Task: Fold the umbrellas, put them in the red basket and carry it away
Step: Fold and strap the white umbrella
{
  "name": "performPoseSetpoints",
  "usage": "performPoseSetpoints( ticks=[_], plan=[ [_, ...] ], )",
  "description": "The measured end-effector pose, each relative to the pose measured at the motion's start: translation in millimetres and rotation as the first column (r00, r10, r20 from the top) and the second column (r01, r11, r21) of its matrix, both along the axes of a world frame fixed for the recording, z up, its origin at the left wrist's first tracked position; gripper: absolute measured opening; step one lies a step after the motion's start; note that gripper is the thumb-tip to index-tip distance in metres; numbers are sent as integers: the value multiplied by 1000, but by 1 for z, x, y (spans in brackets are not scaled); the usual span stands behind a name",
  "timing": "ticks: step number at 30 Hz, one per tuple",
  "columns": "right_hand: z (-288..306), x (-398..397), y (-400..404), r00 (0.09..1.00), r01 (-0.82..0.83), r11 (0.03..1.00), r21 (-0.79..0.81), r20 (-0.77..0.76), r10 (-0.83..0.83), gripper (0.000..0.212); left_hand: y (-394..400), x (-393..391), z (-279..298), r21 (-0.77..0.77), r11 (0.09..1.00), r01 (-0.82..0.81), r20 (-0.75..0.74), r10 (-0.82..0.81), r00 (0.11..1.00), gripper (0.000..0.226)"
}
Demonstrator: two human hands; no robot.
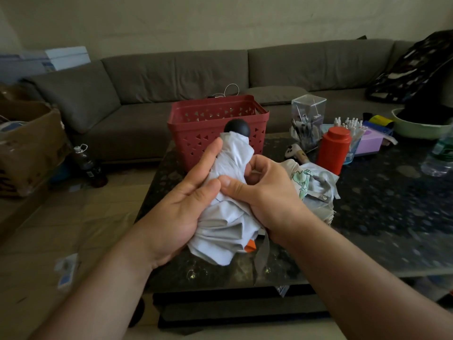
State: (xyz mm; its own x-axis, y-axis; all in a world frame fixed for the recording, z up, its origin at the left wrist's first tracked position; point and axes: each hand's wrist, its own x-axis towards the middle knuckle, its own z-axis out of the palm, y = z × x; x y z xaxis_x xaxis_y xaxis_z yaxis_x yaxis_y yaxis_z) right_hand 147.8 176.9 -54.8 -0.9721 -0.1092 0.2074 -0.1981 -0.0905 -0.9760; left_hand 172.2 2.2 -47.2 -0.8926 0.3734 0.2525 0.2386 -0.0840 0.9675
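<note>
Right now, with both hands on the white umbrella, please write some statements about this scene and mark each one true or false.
1. Both hands hold the white umbrella. True: the left hand cups it from the side and the right hand grips its fabric.
2. The umbrella already lies in the red basket. False: it is held above the table, in front of the basket.
3. A second, printed umbrella lies on the table beside the right hand. True.
4. The red bottle stands inside the basket. False: it stands on the table, right of the basket.
5. The umbrella's dark round knob points toward the basket. True.
</note>
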Motion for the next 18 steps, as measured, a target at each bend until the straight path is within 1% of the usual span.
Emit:
performPoseSetpoints(
  ticks=[2, 4, 6, 7, 9, 11, 12, 15, 18],
  plan=[
    [1, 2, -3, 1000, 13, 999, 41, -21, -12, 55, -2, 0, 0, 14, 1000, 16, -3, -16, 1000, 51],
    [4, 4, -3, 1000, -3, 997, 71, -29, 5, 52, -6, 1, 0, 59, 996, 68, 25, -70, 997, 59],
    [7, 4, 2, 998, -59, 992, 110, -21, 62, 54, -7, 2, -2, 63, 994, 87, 26, -88, 996, 67],
    [9, 4, 4, 994, -110, 988, 108, -4, 111, 57, -7, 2, -3, 59, 996, 73, 21, -74, 997, 65],
    [12, 4, 12, 977, -211, 974, 86, 35, 209, 57, -6, 1, -7, 68, 997, 36, 19, -37, 999, 59],
    [16, 5, 19, 964, -263, 962, 74, 49, 259, 46, -5, -1, -10, 94, 996, -10, 23, 8, 1000, 58],
    [18, 5, 21, 961, -276, 957, 91, 59, 271, 44, -5, -3, -11, 116, 992, -49, 25, 47, 999, 58],
    [18, 5, 27, 971, -237, 947, 215, 74, 226, 49, -7, -8, -10, 179, 967, -183, 7, 185, 983, 60],
    [16, 4, 27, 987, -161, 939, 303, 45, 155, 54, -6, -11, -10, 224, 943, -246, -18, 256, 966, 65]
  ],
)
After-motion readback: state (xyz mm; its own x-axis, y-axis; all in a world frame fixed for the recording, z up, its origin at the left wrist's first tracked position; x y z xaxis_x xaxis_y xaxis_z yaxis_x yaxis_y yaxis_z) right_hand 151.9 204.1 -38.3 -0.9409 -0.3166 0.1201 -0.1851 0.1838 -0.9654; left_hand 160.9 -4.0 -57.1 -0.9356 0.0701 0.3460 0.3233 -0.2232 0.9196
